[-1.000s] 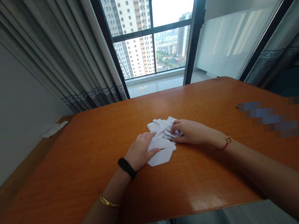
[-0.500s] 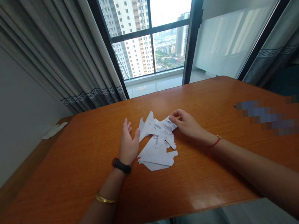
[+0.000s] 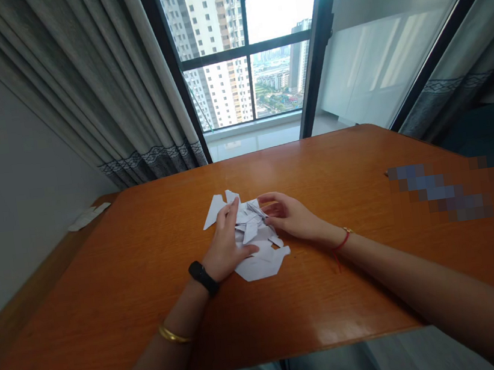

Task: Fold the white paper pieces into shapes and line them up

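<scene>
On the counter, between both hands, lies heaped in loose, overlapping folded and cut pieces: white paper. With the left hand, touches the left side of the heap, palm down, released rather than clenched, fingers reaching up over the pieces and thumb spread well away to the right, across the lower ones. At the right edge, with the right hand, touches the heap too: half open, fingers bent, thumb below and apart from them, closed on nothing visible. Past the left fingers, sticks out to the left as a pointed piece; below the left thumb, spreads toward the near edge as a broad, angular one.

On the left wrist, wears a black watch, with a gold bangle farther up the arm. On the right, wears a red bracelet. Off to the right, well apart from the heap, shows only as a pixelated patch, too blurred to identify. Beyond the far edge, opens onto tall buildings through a window.
</scene>
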Motion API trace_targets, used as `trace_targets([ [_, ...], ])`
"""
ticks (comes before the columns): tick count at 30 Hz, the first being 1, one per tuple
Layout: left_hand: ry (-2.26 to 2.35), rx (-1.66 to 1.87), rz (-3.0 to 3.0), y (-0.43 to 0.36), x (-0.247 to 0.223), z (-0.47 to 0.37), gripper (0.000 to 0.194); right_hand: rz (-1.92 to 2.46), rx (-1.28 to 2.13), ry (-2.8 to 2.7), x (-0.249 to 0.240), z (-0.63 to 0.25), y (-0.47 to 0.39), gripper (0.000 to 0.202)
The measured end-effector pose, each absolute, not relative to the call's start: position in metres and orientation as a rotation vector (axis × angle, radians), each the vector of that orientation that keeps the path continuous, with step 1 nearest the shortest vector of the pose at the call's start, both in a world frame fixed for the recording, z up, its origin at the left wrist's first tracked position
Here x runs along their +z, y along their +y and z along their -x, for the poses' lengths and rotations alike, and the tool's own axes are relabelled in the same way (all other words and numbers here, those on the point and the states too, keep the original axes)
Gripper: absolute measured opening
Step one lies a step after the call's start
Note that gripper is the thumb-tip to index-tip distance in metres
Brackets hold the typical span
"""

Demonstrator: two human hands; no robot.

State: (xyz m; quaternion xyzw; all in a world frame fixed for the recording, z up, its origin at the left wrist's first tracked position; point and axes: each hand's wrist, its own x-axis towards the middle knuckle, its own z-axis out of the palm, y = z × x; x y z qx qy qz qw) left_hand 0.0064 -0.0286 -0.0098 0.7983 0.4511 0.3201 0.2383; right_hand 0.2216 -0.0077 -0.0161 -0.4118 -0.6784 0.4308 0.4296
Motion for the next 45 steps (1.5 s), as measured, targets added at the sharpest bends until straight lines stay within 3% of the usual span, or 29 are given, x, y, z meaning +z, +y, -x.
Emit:
trace_targets([
  [7, 1.042, 1.368, -1.65, -0.024, 0.003, -0.006, 0.088, 1.183, 1.069, -1.42, -0.013, -0.233, -0.005, 0.037],
  [12, 1.098, 1.762, -1.801, -0.018, 0.003, 0.0, 0.059, 1.027, 1.231, -1.556, -0.012, -0.225, -0.011, 0.029],
  [14, 1.135, 1.596, -1.971, -0.02, 0.001, 0.0, 0.054, 0.943, 1.348, -1.687, -0.012, -0.22, -0.015, 0.026],
  [16, 1.104, 1.268, -2.119, -0.024, -0.001, -0.002, 0.062, 0.949, 1.379, -1.703, -0.01, -0.22, -0.017, 0.023],
  [21, 1.258, 0.697, -2.354, -0.019, 0.004, -0.002, 0.106, 1.16, 0.799, -1.718, 0.007, -0.241, -0.012, 0.012],
  [22, 1.321, 0.6, -2.386, -0.011, 0.005, -0.001, 0.118, 1.164, 0.674, -1.822, 0.011, -0.246, -0.012, 0.016],
  [24, 1.427, 0.439, -2.421, 0.01, 0.007, 0.001, 0.129, 1.11, 0.533, -2.1, 0.017, -0.249, -0.018, 0.041],
  [25, 1.475, 0.401, -2.417, 0.022, 0.006, 0.002, 0.125, 1.059, 0.507, -2.251, 0.018, -0.248, -0.023, 0.056],
  [27, 1.587, 0.407, -2.326, 0.045, 0.004, 0.005, 0.094, 0.983, 0.467, -2.493, 0.015, -0.239, -0.033, 0.068],
  [29, 1.595, 0.395, -2.269, 0.059, 0.0, 0.007, 0.072, 0.978, 0.404, -2.594, 0.008, -0.227, -0.041, 0.059],
  [31, 1.49, 0.367, -2.311, 0.059, -0.003, 0.011, 0.063, 1.058, 0.312, -2.553, 0.0, -0.218, -0.042, 0.052],
  [35, 1.218, 0.32, -2.421, 0.027, -0.006, 0.017, 0.072, 1.283, 0.217, -2.349, -0.011, -0.213, -0.032, 0.07],
  [37, 1.214, 0.315, -2.427, 0.007, -0.004, 0.018, 0.093, 1.304, 0.255, -2.338, -0.015, -0.214, -0.028, 0.074],
  [39, 1.385, 0.377, -2.415, -0.01, -0.002, 0.017, 0.118, 1.284, 0.272, -2.378, -0.019, -0.214, -0.026, 0.068],
  [41, 1.608, 0.477, -2.423, -0.025, 0.0, 0.013, 0.132, 1.273, 0.251, -2.411, -0.022, -0.212, -0.027, 0.06],
  [43, 1.644, 0.462, -2.534, -0.036, 0.001, 0.006, 0.119, 1.26, 0.26, -2.407, -0.023, -0.21, -0.027, 0.059],
  [45, 1.503, 0.29, -2.662, -0.042, -0.003, -0.003, 0.09, 1.235, 0.317, -2.327, -0.022, -0.21, -0.026, 0.058],
])
